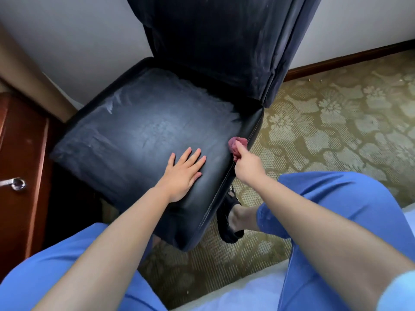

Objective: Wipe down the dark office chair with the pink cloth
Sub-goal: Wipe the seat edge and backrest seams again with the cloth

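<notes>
From the head camera, looking down, the dark office chair (pixel 157 131) stood in front of the seated person, its seat cushion filling the middle of the view and its tall backrest rising to the top edge. The seat's surface showed pale smeared streaks toward the back and left corner, while the front part looked darker and glossier. The left hand (pixel 183 173) lay flat on the front part of the seat, palm down and fingers spread, gripping nothing. The right hand (pixel 246 166) was clenched around the pink cloth (pixel 238 145), which was bunched into a small wad sticking out past the fingers and pressed against the seat's right edge, just at the stitched seam where the top surface turns down to the side. Both forearms reached in bare from the bottom of the frame, over knees in blue trousers (pixel 336 198). Below the chair's right front corner, a foot in a black shoe (pixel 226 218) rested on the patterned olive carpet (pixel 336 122), partly tucked under the seat's edge. To the left, a reddish wooden cabinet (pixel 24 164) with a metal handle (pixel 15 183) stood close beside the chair. A pale wall (pixel 78 41) ran behind the chair, and a dark wooden skirting board (pixel 348 61) met the carpet at the right.
</notes>
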The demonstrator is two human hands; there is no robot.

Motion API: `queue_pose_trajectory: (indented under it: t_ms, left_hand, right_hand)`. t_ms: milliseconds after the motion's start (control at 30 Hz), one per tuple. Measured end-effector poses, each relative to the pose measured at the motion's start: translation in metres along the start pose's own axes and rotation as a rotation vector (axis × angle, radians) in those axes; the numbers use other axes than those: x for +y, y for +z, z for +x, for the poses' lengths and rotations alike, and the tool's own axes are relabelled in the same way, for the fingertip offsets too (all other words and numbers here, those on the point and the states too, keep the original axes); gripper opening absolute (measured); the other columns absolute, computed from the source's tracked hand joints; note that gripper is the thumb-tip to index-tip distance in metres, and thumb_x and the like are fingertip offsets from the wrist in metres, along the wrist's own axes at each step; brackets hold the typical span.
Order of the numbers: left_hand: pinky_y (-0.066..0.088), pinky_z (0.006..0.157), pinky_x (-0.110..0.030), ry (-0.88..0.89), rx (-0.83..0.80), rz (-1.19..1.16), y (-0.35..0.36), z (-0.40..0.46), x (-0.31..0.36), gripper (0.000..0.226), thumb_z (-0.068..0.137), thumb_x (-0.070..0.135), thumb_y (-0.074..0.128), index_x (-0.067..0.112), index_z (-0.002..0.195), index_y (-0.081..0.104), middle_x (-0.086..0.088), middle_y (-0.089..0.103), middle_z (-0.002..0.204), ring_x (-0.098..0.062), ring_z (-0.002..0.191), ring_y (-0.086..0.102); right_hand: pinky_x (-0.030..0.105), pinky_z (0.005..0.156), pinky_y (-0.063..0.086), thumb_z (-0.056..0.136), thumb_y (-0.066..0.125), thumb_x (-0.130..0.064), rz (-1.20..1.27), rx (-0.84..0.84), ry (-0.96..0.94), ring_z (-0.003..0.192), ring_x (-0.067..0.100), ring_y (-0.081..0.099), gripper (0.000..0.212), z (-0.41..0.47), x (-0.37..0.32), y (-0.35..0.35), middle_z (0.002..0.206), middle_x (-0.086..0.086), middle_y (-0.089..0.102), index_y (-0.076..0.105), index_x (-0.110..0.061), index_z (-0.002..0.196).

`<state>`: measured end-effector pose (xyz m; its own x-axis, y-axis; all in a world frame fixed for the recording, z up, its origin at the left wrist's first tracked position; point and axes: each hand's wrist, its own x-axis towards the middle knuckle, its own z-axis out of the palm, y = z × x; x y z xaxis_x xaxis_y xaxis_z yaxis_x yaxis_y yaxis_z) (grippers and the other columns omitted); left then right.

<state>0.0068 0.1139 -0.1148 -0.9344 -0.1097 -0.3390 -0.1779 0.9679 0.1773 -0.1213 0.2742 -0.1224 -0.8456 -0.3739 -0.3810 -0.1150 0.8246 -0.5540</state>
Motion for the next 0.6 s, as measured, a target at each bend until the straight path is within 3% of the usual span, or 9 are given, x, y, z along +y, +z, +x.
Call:
queue_pose_trajectory:
  t_ms: [133, 333, 600]
  left_hand:
    - [-0.006, 0.115, -0.047, -0.008, 0.024, 0.026, 0.002, 0.003, -0.001, 0.052, 0.103, 0.035, 0.023, 0.028, 0.152, 0.006, 0.006, -0.005, 0.16, -0.016, 0.146, -0.01]
    - [-0.004, 0.115, -0.048, -0.026, 0.029, 0.054, -0.001, -0.004, -0.002, 0.051, 0.103, 0.037, 0.024, 0.032, 0.151, 0.008, 0.007, -0.003, 0.16, -0.016, 0.147, -0.008]
    - [-0.001, 0.11, -0.066, -0.262, -0.042, 0.065, -0.001, -0.026, -0.003, 0.047, 0.099, 0.053, 0.011, 0.053, 0.144, -0.002, 0.006, -0.017, 0.158, -0.026, 0.145, -0.017]
  right_hand:
    - [0.038, 0.096, 0.042, 0.092, 0.04, -0.013, -0.005, -0.029, -0.139, 0.111, 0.037, 0.052, 0.059, -0.067, 0.0, 0.041, 0.126, 0.018, 0.047, 0.029, -0.042, 0.143]
    - [0.036, 0.088, 0.046, 0.097, 0.036, -0.016, -0.169, -0.188, -0.263, 0.103, 0.033, 0.056, 0.063, -0.128, -0.005, 0.071, 0.121, 0.016, 0.044, 0.01, -0.047, 0.145]
    - [0.038, 0.081, 0.044, 0.096, 0.038, -0.019, -0.312, -0.293, -0.44, 0.1, 0.036, 0.055, 0.062, -0.165, -0.023, 0.088, 0.114, 0.019, 0.047, 0.009, -0.039, 0.147]
